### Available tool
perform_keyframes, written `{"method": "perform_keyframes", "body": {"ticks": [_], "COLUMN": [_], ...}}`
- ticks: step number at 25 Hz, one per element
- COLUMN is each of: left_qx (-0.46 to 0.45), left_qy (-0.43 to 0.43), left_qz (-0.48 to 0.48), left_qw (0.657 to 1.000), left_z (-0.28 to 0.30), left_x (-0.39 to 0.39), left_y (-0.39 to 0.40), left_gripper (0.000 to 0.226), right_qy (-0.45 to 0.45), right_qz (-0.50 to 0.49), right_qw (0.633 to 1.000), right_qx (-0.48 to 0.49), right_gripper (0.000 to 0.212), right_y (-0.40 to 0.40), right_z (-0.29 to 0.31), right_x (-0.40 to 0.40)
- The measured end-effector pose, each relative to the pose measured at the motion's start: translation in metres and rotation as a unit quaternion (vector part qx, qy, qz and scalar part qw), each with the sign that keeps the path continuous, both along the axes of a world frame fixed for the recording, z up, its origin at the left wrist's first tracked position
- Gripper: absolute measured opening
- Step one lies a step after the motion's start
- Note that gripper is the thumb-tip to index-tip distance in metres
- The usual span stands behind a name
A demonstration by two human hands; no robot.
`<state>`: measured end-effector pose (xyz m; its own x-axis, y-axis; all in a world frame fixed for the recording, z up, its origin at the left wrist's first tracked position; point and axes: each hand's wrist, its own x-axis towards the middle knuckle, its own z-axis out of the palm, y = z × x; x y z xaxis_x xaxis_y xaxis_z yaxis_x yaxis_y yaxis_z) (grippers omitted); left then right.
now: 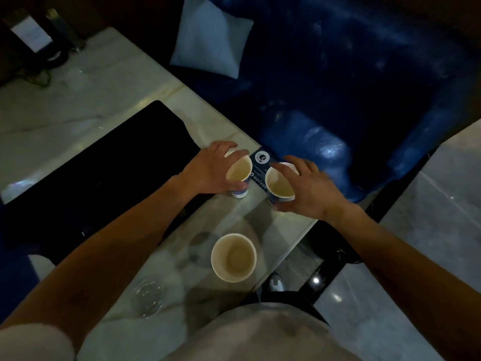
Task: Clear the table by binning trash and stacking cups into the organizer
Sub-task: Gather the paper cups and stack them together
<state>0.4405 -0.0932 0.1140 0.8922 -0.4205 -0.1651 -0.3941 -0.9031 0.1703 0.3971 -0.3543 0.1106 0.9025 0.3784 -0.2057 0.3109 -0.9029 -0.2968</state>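
Note:
Three paper cups stand on a pale marble table (229,214). My left hand (210,170) wraps around the left blue-and-white cup (239,173), thumb near its base and fingers over the far rim. My right hand (309,188) wraps around the right cup (279,184) in the same way. Both cups look empty with stained insides. A third, wider white cup (233,257) stands alone nearer to me, untouched. Between the two held cups lies a dark blue printed card (263,162).
A clear glass (147,298) stands near the table's front left. A large black mat (104,173) covers the table's left part. Beyond the table's far edge is a dark blue sofa (325,100) with a pale cushion (210,37). Floor tiles show at right.

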Motion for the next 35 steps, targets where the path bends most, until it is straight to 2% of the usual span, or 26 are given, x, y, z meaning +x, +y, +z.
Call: {"method": "perform_keyframes", "body": {"ticks": [3, 5, 11, 18, 23, 30, 33, 35], "left_qx": [0.05, 0.061, 0.015, -0.046, -0.134, -0.271, -0.324, -0.333], "left_qy": [0.057, 0.077, 0.027, -0.021, -0.087, -0.21, -0.221, -0.212], "left_qz": [-0.02, -0.023, 0.017, 0.134, 0.245, 0.284, 0.287, 0.275], "left_qw": [0.997, 0.995, 0.999, 0.99, 0.956, 0.896, 0.874, 0.876], "left_z": [-0.013, -0.021, -0.031, -0.024, 0.003, 0.049, 0.066, 0.075], "left_x": [0.014, 0.018, 0.007, -0.02, -0.066, -0.154, -0.187, -0.206], "left_y": [-0.013, -0.018, -0.023, -0.023, -0.01, 0.024, 0.03, 0.031], "left_gripper": [0.103, 0.105, 0.088, 0.082, 0.081, 0.072, 0.067, 0.068], "right_qy": [0.041, 0.056, -0.002, -0.008, -0.022, -0.04, -0.042, -0.035], "right_qz": [0.001, 0.005, -0.019, -0.059, -0.075, -0.054, -0.027, -0.025], "right_qw": [0.999, 0.998, 1.0, 0.996, 0.988, 0.98, 0.976, 0.977], "right_qx": [-0.014, -0.018, 0.01, 0.062, 0.134, 0.185, 0.211, 0.21], "right_gripper": [0.111, 0.112, 0.092, 0.088, 0.088, 0.082, 0.083, 0.084], "right_y": [0.002, 0.005, 0.009, 0.006, 0.003, 0.001, 0.001, 0.001], "right_z": [-0.016, -0.024, -0.032, -0.031, -0.022, -0.019, -0.024, -0.03], "right_x": [0.007, 0.012, 0.015, 0.001, -0.027, -0.056, -0.066, -0.07]}}
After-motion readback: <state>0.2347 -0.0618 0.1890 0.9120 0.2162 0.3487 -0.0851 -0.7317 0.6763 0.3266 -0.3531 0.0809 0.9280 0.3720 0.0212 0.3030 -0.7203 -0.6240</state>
